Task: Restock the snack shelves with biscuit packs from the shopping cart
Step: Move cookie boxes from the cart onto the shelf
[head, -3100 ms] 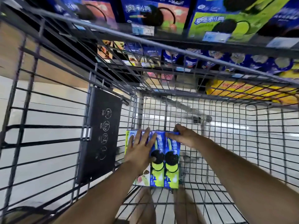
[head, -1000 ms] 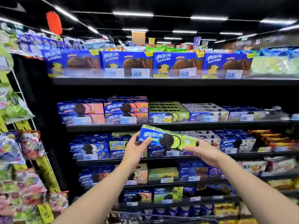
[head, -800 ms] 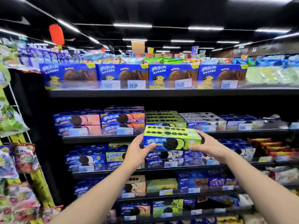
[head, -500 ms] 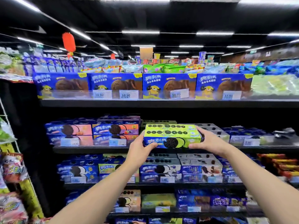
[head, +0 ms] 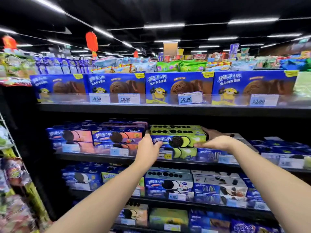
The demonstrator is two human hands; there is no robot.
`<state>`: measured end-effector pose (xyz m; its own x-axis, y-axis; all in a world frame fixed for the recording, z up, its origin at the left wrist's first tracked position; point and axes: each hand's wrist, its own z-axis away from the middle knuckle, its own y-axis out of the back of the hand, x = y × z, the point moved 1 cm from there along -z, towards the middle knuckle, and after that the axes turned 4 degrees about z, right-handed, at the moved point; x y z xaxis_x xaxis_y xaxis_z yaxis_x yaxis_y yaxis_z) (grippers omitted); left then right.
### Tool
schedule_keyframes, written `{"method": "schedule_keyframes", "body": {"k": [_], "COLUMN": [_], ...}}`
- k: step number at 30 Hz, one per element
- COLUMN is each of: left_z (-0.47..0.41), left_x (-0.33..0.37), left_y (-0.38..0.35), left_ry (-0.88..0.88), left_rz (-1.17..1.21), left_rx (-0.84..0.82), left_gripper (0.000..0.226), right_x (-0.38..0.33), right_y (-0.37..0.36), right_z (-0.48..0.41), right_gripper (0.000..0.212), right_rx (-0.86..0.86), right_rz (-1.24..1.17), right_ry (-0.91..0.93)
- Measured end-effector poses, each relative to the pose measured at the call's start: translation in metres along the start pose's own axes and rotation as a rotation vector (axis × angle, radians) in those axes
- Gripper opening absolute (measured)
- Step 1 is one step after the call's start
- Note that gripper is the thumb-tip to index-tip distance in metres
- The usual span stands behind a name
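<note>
- Since 0.5 s ago the green biscuit packs (head: 178, 134) have gone from open air in front of the shelving into the bay of the 2nd shelf (head: 101, 156), and both arms now reach further forward.
- 2 rows of printed cookies on the top face suggest 2 packs held one behind the other; I cannot confirm that.
- Left hand (head: 148, 145) clamps the left end, with its thumb lying across the blue front face.
- Right hand (head: 217, 142) grips the right end, thumb at the lower front edge and fingers wrapped round behind.
- Directly under the hands sits a matching green pack (head: 185, 153) behind a price tag (head: 165, 155). The held packs look level and on or just above it; whether they touch I cannot tell.
- Pink packs (head: 116, 137) stand just left of the left hand, and blue packs (head: 277, 148) lie to the right of the right hand.
- My reading: this is the right slot, and the placement is nearly done. What remains is a push back until the front faces line up, then letting go.
- Crowding the pink neighbours could snag the left fingers on release.
- More stock would come from the shopping cart, which is out of view.
</note>
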<state>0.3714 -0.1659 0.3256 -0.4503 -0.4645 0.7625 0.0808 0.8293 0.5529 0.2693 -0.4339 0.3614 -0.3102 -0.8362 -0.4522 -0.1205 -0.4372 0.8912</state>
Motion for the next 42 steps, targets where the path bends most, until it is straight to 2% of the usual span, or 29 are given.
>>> {"method": "schedule_keyframes", "body": {"k": [2, 4, 6, 8, 12, 14, 16, 24, 28, 34, 38, 42], "left_z": [0.005, 0.018, 0.030, 0.037, 0.038, 0.034, 0.029, 0.003, -0.010, -0.021, -0.011, 0.015], "left_x": [0.001, 0.001, -0.003, -0.011, -0.017, -0.016, -0.014, -0.004, 0.000, 0.007, 0.008, -0.005], "left_y": [-0.002, -0.005, -0.011, -0.020, -0.029, -0.027, -0.025, -0.020, -0.024, -0.028, -0.028, -0.024], "left_ry": [-0.075, -0.295, -0.585, -0.713, -0.631, -0.585, -0.569, -0.453, -0.356, -0.270, -0.315, -0.556], "left_rz": [-0.021, -0.089, -0.135, -0.176, -0.218, -0.241, -0.280, -0.502, -0.527, -0.526, -0.531, -0.411], "left_rx": [0.046, 0.140, 0.246, 0.240, 0.068, 0.048, 0.045, 0.080, -0.027, -0.130, -0.098, -0.008], "left_gripper": [0.037, 0.051, 0.046, 0.035, 0.029, 0.031, 0.031, 0.033, 0.041, 0.051, 0.048, 0.032], "right_x": [0.000, 0.001, 0.001, 0.002, -0.001, -0.008, -0.018, -0.057, -0.064, -0.063, -0.066, -0.070], "right_y": [-0.003, -0.007, -0.015, -0.024, -0.040, -0.050, -0.058, -0.066, -0.065, -0.067, -0.070, -0.090], "right_z": [-0.003, 0.000, 0.005, 0.012, 0.031, 0.039, 0.044, 0.032, 0.019, 0.002, 0.006, 0.030], "right_gripper": [0.124, 0.116, 0.110, 0.101, 0.041, 0.030, 0.018, 0.032, 0.041, 0.044, 0.043, 0.029], "right_rx": [0.003, 0.024, 0.105, 0.285, 0.659, 0.723, 0.711, 0.525, 0.420, 0.334, 0.351, 0.558], "right_rz": [0.020, 0.025, 0.016, 0.013, 0.120, 0.243, 0.309, 0.285, 0.264, 0.263, 0.275, 0.303], "right_ry": [0.001, 0.004, -0.002, 0.004, 0.105, 0.232, 0.313, 0.220, 0.162, 0.126, 0.143, 0.257]}}
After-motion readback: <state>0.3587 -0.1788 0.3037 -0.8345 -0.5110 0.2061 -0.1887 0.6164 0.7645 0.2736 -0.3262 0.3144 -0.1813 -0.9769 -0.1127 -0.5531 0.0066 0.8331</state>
